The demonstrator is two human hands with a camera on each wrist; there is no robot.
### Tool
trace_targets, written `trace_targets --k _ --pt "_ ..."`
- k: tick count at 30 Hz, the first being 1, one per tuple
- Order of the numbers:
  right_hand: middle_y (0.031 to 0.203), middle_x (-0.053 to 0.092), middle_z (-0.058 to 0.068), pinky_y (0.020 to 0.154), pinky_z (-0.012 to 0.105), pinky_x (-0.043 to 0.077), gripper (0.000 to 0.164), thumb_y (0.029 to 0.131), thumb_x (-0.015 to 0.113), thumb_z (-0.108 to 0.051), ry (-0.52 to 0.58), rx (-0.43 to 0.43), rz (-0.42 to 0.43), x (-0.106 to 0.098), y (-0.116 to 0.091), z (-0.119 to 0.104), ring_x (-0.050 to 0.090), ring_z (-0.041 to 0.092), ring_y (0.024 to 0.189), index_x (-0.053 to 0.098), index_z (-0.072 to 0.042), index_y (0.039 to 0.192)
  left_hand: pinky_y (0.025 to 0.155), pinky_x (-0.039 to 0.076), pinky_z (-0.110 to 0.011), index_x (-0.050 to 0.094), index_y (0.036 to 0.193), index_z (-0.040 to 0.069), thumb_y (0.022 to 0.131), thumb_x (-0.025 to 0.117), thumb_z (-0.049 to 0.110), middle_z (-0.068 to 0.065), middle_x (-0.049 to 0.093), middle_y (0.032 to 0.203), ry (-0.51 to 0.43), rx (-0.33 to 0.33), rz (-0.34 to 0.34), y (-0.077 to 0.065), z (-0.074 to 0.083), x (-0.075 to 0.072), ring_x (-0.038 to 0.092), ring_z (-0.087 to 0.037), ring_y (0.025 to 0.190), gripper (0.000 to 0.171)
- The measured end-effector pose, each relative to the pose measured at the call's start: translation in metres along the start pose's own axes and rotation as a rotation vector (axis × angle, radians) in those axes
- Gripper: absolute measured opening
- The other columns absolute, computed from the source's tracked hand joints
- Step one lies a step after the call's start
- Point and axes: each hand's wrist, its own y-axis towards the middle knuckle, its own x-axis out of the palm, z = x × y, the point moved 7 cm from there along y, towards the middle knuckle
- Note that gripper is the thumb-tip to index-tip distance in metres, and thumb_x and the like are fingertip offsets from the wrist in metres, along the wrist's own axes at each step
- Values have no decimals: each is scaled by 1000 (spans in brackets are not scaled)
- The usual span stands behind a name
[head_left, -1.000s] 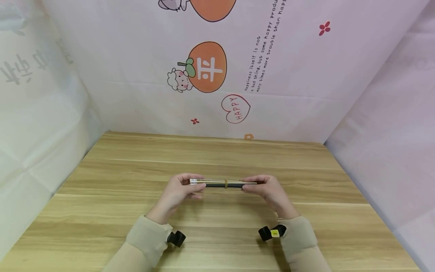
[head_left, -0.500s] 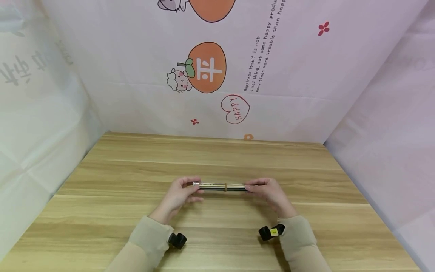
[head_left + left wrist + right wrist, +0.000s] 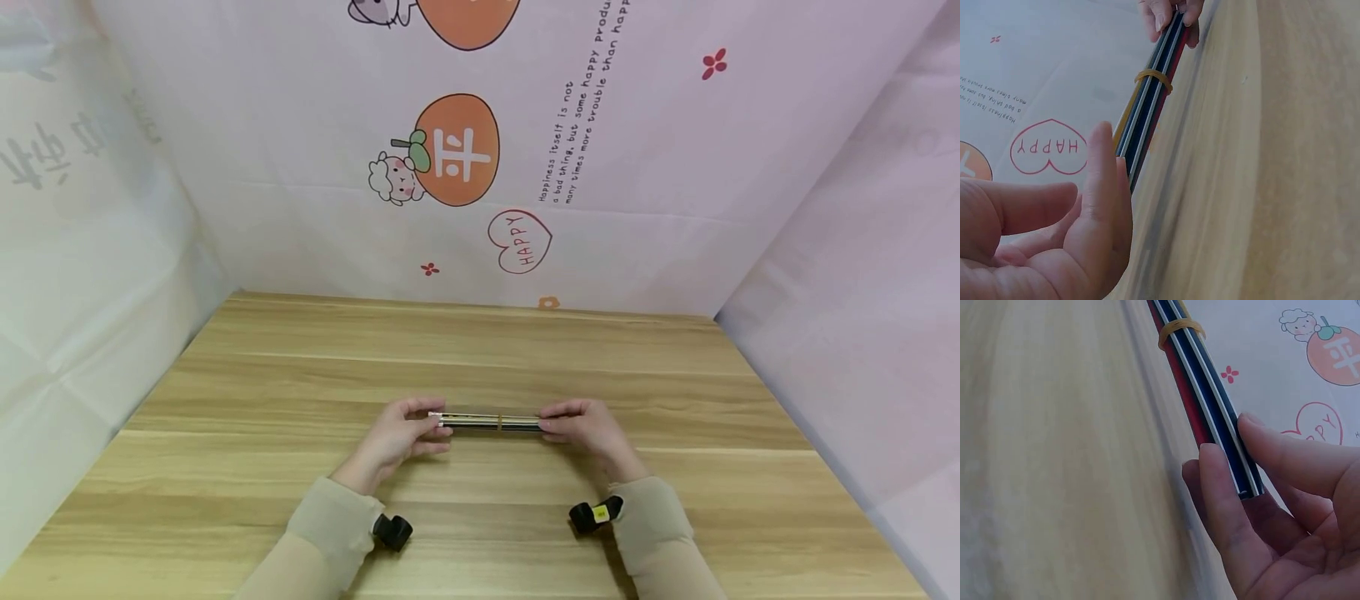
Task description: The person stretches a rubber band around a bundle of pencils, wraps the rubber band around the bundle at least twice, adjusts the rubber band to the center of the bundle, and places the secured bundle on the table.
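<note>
A bundle of slim striped pencils [image 3: 480, 422] is held level across the middle of the head view, low over the table. A tan rubber band [image 3: 1154, 80] circles it near the middle. Dark sides with white lines show, plus some red and yellow. My left hand [image 3: 395, 432] pinches the left end, where whitish tips show beside the thumb. At the opposite end my right hand [image 3: 588, 427] grips with thumb and fingers. The dark flat end [image 3: 1249, 494] sits between those fingers in the right wrist view. Part of the left end is hidden behind the left fingers.
The wooden table [image 3: 480, 517] spreads under both arms. A white printed sheet [image 3: 637, 167] stands behind its far edge, and plain white sheets rise on the left and right. Black wrist cameras [image 3: 392, 532] stick out inward from both sleeves.
Both hands have brought the bundle down and slightly toward me. It has turned a little, so the whitish left ends show less. Both hands keep hold of it.
</note>
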Motion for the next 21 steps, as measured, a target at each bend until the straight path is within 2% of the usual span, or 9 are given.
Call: trace_targets --k 7,14,17,21 --pt "105 74 12 79 27 63 29 87 72 -3 -60 7 27 1 1 1 70 9 82 67 12 112 90 62 -40 43 140 -11 102 43 -3 -31 43 143 4 -6 -12 -1 0 -1 67 -24 98 39" --pt "97 72 2 61 22 54 24 83 78 -10 -220 23 90 0 0 0 61 9 71 73 3 103 90 62 -41 43 140 -12 103 42 -2 -31 43 143 0 -20 -9 -1 -2 -1 67 -23 96 39" --pt "94 71 1 57 22 49 24 83 78 -11 -244 23 99 1 -2 -2 58 10 68 73 3 102 89 62 -41 43 140 -12 103 42 -2 -32 43 142 2 -24 -8 -1 -2 -1 67 -23 95 39" --pt "94 71 1 57 24 49 25 85 77 -12 -243 25 96 2 -2 -1 57 11 68 72 3 105 88 63 -41 45 139 -11 103 43 -1 -31 45 140 6 -34 7 -2 -4 0 67 -24 95 38"
